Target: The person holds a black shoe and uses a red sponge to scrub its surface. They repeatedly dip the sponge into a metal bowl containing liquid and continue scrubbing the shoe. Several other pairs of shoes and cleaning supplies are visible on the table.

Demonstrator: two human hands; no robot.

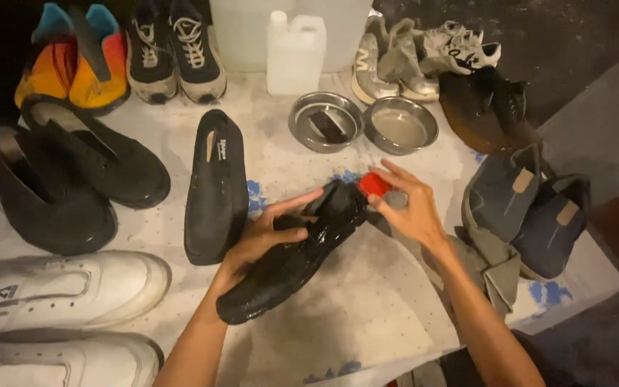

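My left hand (263, 233) grips a wet, shiny black slip-on shoe (302, 251) around its middle, holding it slanted over the white table (367, 315). Its heel end points toward me and its toe end away. My right hand (406, 204) pinches a small red brush or sponge (374, 183) against the far end of that shoe. A matching black slip-on shoe (216, 183) lies flat just left of my left hand.
Two steel bowls (326, 120) (400, 125) sit behind, one holding a dark block. A white plastic jug (295, 54) stands at the back. Black shoes (73, 179), white sneakers (59, 287), orange shoes (73, 61), grey sneakers (173, 54) and blue shoes (531, 208) ring the table. A grey cloth (488, 265) lies right.
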